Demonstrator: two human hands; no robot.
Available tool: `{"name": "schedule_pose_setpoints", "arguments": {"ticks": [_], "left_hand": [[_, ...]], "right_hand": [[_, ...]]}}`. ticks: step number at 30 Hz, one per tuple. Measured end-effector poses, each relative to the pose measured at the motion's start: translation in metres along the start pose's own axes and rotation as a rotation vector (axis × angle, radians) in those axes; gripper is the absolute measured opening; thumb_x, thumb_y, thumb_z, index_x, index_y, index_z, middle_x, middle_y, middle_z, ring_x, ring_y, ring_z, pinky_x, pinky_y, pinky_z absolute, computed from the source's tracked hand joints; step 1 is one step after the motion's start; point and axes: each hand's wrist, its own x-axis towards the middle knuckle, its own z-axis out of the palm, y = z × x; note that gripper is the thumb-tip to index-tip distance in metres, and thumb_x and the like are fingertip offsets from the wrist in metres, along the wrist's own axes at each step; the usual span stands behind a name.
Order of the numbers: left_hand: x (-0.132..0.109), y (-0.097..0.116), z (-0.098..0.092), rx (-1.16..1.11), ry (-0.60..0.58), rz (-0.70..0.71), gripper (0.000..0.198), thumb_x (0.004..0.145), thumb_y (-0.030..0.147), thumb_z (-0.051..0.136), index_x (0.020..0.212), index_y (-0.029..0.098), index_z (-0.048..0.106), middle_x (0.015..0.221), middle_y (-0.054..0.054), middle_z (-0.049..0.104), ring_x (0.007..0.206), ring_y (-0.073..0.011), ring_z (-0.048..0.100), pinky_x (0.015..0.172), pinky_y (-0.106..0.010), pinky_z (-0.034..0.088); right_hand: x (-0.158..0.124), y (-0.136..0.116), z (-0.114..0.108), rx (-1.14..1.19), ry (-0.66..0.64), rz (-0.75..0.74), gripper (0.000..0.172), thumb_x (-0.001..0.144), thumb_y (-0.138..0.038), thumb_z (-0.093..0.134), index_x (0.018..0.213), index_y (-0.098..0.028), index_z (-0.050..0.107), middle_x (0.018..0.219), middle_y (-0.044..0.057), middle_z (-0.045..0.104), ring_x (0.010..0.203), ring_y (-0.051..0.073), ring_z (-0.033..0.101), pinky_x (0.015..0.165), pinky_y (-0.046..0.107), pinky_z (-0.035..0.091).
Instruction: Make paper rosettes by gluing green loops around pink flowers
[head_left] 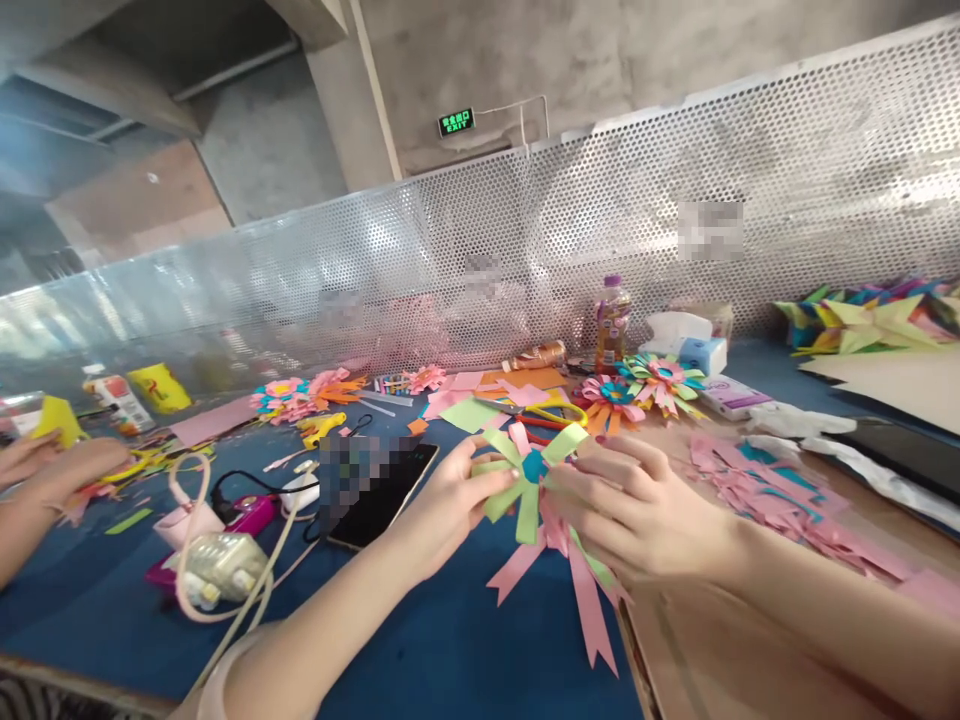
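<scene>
Between my two hands is a paper flower (pixel 529 500) with light green petals, a blue round centre and pink strips hanging below. My left hand (pixel 466 482) pinches a green petal at its left side. Over the right side of the flower, the fingers of my right hand (pixel 626 495) are curled and hold its edge; my fingertips there are partly hidden. Just behind the flower lie yellow-handled scissors (pixel 551 412) on paper scraps. Finished paper flowers (pixel 664 385) in several colours rest beyond my right hand.
A black phone (pixel 386 495) and a power strip with cables (pixel 251 515) lie left on the blue table (pixel 420 640). Pink paper strips (pixel 780 490) cover cardboard at right. A drink bottle (pixel 613 325) stands near the perforated metal panel (pixel 480 240). Another person's hands (pixel 82 465) hold scissors far left.
</scene>
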Motion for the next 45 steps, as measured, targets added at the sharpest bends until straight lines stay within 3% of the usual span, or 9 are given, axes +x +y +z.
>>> {"name": "schedule_pose_setpoints", "arguments": {"ticks": [2, 7, 9, 15, 18, 27, 33, 45], "left_hand": [[0.001, 0.000, -0.001, 0.035, 0.002, 0.022, 0.035, 0.078, 0.019, 0.065, 0.111, 0.020, 0.053, 0.101, -0.006, 0.060, 0.093, -0.0186, 0.059, 0.084, -0.033, 0.044], [-0.002, 0.001, -0.001, 0.156, -0.001, 0.114, 0.046, 0.080, 0.024, 0.064, 0.123, 0.023, 0.046, 0.110, -0.008, 0.060, 0.096, -0.0214, 0.060, 0.076, -0.031, 0.045], [-0.004, 0.001, -0.001, 0.214, -0.012, 0.157, 0.049, 0.080, 0.023, 0.063, 0.124, 0.024, 0.042, 0.114, -0.009, 0.059, 0.093, -0.0208, 0.061, 0.072, -0.030, 0.045], [-0.012, 0.000, 0.003, 0.482, -0.081, 0.246, 0.052, 0.084, 0.022, 0.058, 0.129, 0.027, 0.032, 0.109, -0.006, 0.060, 0.084, -0.0171, 0.060, 0.075, -0.031, 0.043], [-0.015, 0.001, 0.005, 0.537, -0.106, 0.255, 0.053, 0.085, 0.023, 0.056, 0.130, 0.028, 0.030, 0.111, -0.005, 0.060, 0.087, -0.0169, 0.060, 0.080, -0.032, 0.042], [-0.017, 0.001, 0.008, 0.480, -0.152, 0.283, 0.059, 0.084, 0.019, 0.056, 0.134, 0.027, 0.024, 0.114, -0.007, 0.059, 0.087, -0.0184, 0.063, 0.080, -0.033, 0.045], [-0.017, 0.001, 0.009, 0.541, -0.180, 0.272, 0.064, 0.086, 0.018, 0.053, 0.137, 0.028, 0.017, 0.114, -0.007, 0.058, 0.091, -0.0177, 0.062, 0.087, -0.035, 0.044], [-0.017, 0.000, 0.010, 0.523, -0.197, 0.295, 0.064, 0.086, 0.016, 0.053, 0.138, 0.028, 0.017, 0.117, -0.008, 0.059, 0.094, -0.0187, 0.063, 0.088, -0.036, 0.044]], "right_hand": [[0.003, -0.002, -0.002, 0.100, 0.031, 0.130, 0.038, 0.078, -0.020, 0.051, 0.115, -0.027, 0.054, 0.109, 0.004, 0.066, 0.101, 0.025, 0.053, 0.093, 0.047, 0.035], [0.018, 0.002, -0.018, 0.541, 0.034, 0.775, 0.026, 0.089, -0.036, 0.040, 0.112, -0.029, 0.052, 0.115, 0.005, 0.057, 0.109, 0.026, 0.049, 0.092, 0.048, 0.038], [0.025, 0.008, -0.024, 0.642, 0.019, 0.900, 0.027, 0.090, -0.042, 0.040, 0.111, -0.031, 0.053, 0.117, 0.003, 0.056, 0.113, 0.026, 0.047, 0.094, 0.047, 0.039], [0.037, 0.014, -0.023, 0.621, -0.213, 0.860, 0.019, 0.079, -0.042, 0.060, 0.091, -0.028, 0.065, 0.122, 0.004, 0.052, 0.120, 0.029, 0.042, 0.101, 0.052, 0.035], [0.039, 0.011, -0.019, 0.627, -0.267, 0.805, 0.012, 0.078, -0.038, 0.063, 0.083, -0.027, 0.067, 0.122, 0.003, 0.053, 0.120, 0.027, 0.043, 0.102, 0.052, 0.035], [0.039, 0.012, -0.014, 0.766, -0.304, 0.823, 0.017, 0.076, -0.034, 0.065, 0.092, -0.028, 0.067, 0.129, 0.005, 0.051, 0.123, 0.028, 0.044, 0.100, 0.049, 0.039], [0.041, 0.012, -0.017, 0.821, -0.366, 0.845, 0.010, 0.076, -0.030, 0.065, 0.084, -0.025, 0.066, 0.129, 0.005, 0.051, 0.123, 0.027, 0.045, 0.100, 0.048, 0.039], [0.044, 0.011, -0.018, 0.853, -0.376, 0.845, 0.004, 0.075, -0.024, 0.063, 0.077, -0.022, 0.061, 0.128, 0.004, 0.051, 0.124, 0.027, 0.044, 0.101, 0.046, 0.036]]}}
